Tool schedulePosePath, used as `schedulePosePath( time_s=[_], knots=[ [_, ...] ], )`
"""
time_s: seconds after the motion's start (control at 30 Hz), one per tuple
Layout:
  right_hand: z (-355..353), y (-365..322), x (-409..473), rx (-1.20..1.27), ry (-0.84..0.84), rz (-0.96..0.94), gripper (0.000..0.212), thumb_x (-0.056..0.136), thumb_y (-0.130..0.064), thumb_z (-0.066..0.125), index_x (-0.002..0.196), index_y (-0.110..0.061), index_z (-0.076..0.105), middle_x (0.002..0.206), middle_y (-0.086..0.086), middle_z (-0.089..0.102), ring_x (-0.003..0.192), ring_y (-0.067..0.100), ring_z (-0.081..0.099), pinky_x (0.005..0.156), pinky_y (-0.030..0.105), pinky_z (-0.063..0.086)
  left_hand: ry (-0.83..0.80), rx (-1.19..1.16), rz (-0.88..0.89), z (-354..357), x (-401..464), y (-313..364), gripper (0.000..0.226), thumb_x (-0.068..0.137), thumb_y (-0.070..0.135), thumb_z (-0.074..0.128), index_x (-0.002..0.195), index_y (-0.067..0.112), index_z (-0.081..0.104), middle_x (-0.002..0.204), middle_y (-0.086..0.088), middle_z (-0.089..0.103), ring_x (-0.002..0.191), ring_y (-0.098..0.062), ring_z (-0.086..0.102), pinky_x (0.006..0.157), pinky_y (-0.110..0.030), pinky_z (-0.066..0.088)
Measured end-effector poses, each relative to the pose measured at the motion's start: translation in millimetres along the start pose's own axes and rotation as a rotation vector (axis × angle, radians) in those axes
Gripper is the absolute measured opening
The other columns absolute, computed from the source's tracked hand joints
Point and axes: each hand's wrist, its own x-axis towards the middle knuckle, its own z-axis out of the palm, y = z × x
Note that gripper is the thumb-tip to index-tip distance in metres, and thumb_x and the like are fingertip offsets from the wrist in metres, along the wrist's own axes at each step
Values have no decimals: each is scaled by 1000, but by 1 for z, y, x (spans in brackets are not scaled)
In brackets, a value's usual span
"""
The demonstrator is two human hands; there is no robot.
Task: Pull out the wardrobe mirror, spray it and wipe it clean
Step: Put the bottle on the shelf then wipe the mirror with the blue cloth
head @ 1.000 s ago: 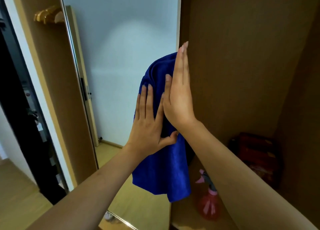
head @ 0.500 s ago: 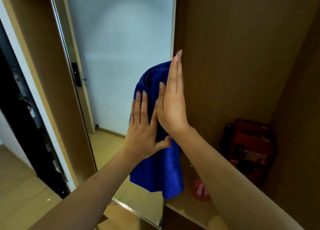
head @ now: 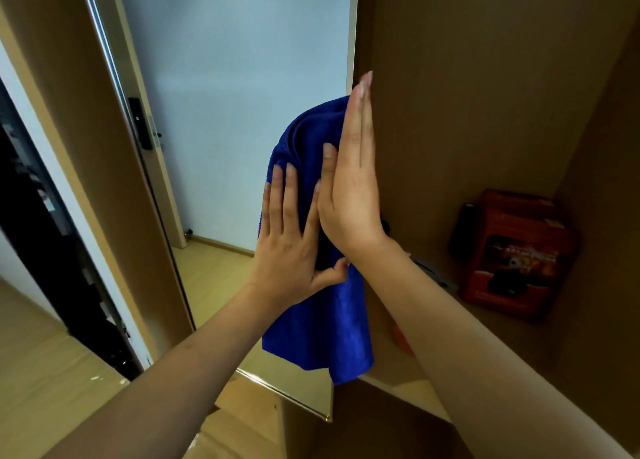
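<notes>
The pulled-out wardrobe mirror (head: 235,112) stands upright and reflects a pale wall and a door. A blue cloth (head: 322,337) hangs against its right side. My left hand (head: 287,244) lies flat on the cloth with straight fingers, pressing it onto the glass. My right hand (head: 349,195) is seen edge-on at the mirror's right edge, its thumb on the cloth and its straight fingers just past the edge. Behind my right forearm only a sliver of the pink spray bottle (head: 401,341) shows.
To the right of the mirror the wardrobe is open, with a wooden shelf (head: 408,386) carrying a red box (head: 512,254) at the back. A dark doorway (head: 34,233) and wooden floor (head: 41,372) lie to the left.
Both hands stay pressed on the cloth at about the same spot on the mirror. The view has shifted, and my right forearm now covers most of the spray bottle.
</notes>
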Motion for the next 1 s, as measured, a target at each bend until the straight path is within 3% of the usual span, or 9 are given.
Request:
schedulePosePath(
  time_s=[0.2,0.37,0.67,0.87,1.0],
  knots=[
    [6,11,-34,0,-7,2,58,102,-10,33,149,7,4,159,25,-2,145,8,-1,113,8,7,37,-21,3,21,-31,5,104,83,69,42,153,14,-11,155,-26,0,146,-39,-6,120,-53,8],
    [10,20,-61,-9,-15,-3,58,101,-8,33,149,6,3,159,25,-2,146,14,-1,114,11,5,56,-21,1,37,-56,9,101,85,69,39,153,14,-12,155,-26,1,147,-35,-10,120,-52,7],
    [19,37,-105,10,12,-31,57,102,-6,33,149,9,4,159,26,-1,145,12,-1,116,14,4,110,-23,15,66,-94,19,101,84,64,41,154,10,-7,154,-28,4,145,-44,2,120,-54,10],
    [26,50,-131,-14,60,-60,53,103,-4,34,148,12,10,158,28,7,148,29,8,119,21,7,142,-29,13,83,-116,24,95,85,63,40,150,1,11,153,-33,9,144,-48,8,119,-55,13],
    [31,59,-153,-17,72,-64,53,104,-7,34,149,9,10,158,25,9,148,26,9,118,20,7,163,-24,26,96,-136,28,94,85,61,43,150,0,12,153,-31,7,144,-49,10,119,-55,14]
  ],
)
